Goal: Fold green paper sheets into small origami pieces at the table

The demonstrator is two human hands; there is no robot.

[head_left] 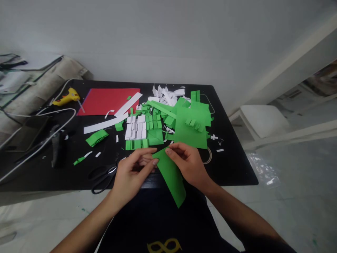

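A strip of green paper [171, 179] hangs at the table's front edge, its lower end over my lap. My right hand [188, 163] pinches its top edge between thumb and fingers. At the strip's upper left corner, the thumb and forefinger of my left hand [137, 167] close on the paper. Just beyond my hands lie rows of folded white paper pieces [135, 127] and folded green paper pieces [154, 122]. A larger green sheet [191, 130] rests to the right, with small folded bits on it. Black-handled scissors [104, 177] lie left of my left hand.
A red sheet [110, 100] and white paper strips [102, 124] cover the back left. A yellow glue gun [67, 97] lies at the left, near a white cable [63, 128]. Crumpled white scraps [165, 94] are heaped at the back. A white stool [263, 119] stands right.
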